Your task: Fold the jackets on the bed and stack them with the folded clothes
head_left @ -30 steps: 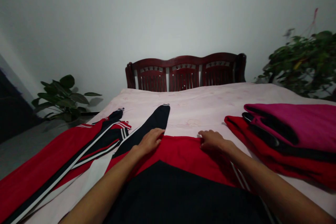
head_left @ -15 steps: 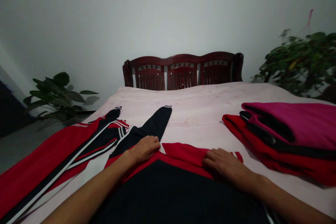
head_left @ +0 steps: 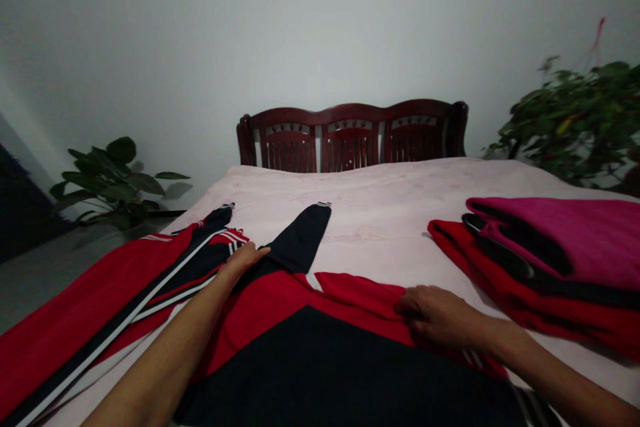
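Note:
A red and navy track jacket (head_left: 300, 360) lies spread in front of me on the pink bed sheet (head_left: 400, 213). One navy sleeve (head_left: 300, 237) with a white-striped cuff points away toward the headboard. My left hand (head_left: 246, 259) grips the jacket where this sleeve meets the red shoulder; its fingertips are partly hidden. On the right, my right hand (head_left: 440, 312) has its fingers curled over the red upper edge of the same jacket. Beside my left forearm lie more red and navy clothes (head_left: 115, 280) with white stripes.
Folded clothes, magenta (head_left: 590, 233) on top and red (head_left: 550, 320) beneath, are stacked at the right. A dark wooden headboard (head_left: 350, 140) stands at the far end. Leafy plants are at left (head_left: 110, 177) and right (head_left: 575, 123).
My left hand has moved left and slightly away from me, from the collar area to the sleeve's shoulder. My right hand has shifted slightly right and nearer; the red shoulder lies more spread out.

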Demonstrator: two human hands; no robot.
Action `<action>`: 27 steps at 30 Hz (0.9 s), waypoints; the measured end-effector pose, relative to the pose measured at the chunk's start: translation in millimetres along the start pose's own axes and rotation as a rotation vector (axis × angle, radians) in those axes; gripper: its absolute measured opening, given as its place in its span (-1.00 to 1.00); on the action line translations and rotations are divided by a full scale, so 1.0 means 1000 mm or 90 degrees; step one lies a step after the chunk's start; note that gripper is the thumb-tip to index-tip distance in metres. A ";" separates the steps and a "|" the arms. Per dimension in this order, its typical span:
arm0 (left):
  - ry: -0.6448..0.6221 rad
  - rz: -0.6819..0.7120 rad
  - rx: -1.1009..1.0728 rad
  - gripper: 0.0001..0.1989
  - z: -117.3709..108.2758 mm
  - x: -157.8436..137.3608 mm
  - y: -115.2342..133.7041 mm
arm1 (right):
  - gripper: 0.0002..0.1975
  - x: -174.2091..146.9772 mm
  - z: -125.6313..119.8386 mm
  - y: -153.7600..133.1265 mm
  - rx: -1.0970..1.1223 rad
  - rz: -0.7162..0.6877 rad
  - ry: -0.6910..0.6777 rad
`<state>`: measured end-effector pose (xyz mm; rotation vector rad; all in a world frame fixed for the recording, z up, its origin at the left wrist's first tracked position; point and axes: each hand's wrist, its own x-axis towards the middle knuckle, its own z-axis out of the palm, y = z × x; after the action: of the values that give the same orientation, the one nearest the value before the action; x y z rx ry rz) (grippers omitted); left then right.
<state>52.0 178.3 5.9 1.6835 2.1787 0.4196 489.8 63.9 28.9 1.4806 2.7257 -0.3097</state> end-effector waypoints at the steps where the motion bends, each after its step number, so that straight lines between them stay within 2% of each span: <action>1: -0.019 -0.002 -0.024 -0.58 -0.004 -0.001 0.000 | -0.75 0.002 0.000 0.001 0.008 0.004 -0.016; 5: -0.072 0.047 -0.119 -0.64 -0.022 -0.013 0.011 | -0.70 0.008 -0.003 -0.004 0.021 0.027 -0.062; 10: -0.066 0.236 -0.190 -0.58 -0.025 -0.058 0.030 | -0.70 0.018 -0.016 -0.018 -0.033 0.057 -0.089; 13: -0.138 0.413 -0.112 -0.52 -0.014 -0.096 0.024 | -0.71 0.037 -0.024 -0.026 -0.024 0.107 -0.022; 15: -0.188 0.483 -0.009 -0.49 -0.007 -0.115 0.014 | -0.67 0.058 -0.028 -0.034 0.045 0.114 0.044; 18: -0.196 0.453 0.077 -0.55 -0.001 -0.130 0.001 | -0.58 0.101 -0.030 -0.053 0.142 0.099 0.105; 21: -0.172 0.428 0.110 -0.66 -0.001 -0.134 -0.001 | -0.49 0.146 -0.027 -0.079 0.149 0.122 0.117; 24: -0.151 0.461 0.146 -0.73 -0.003 -0.139 0.004 | -0.43 0.180 -0.019 -0.104 0.151 0.151 0.129; 27: -0.128 0.502 0.157 -0.76 -0.008 -0.142 0.005 | -0.48 0.195 -0.009 -0.114 0.187 0.190 0.150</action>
<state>85.5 41.7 28.5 2.5653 1.3948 0.1554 288.7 166.5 33.3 2.0942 2.6572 -0.5785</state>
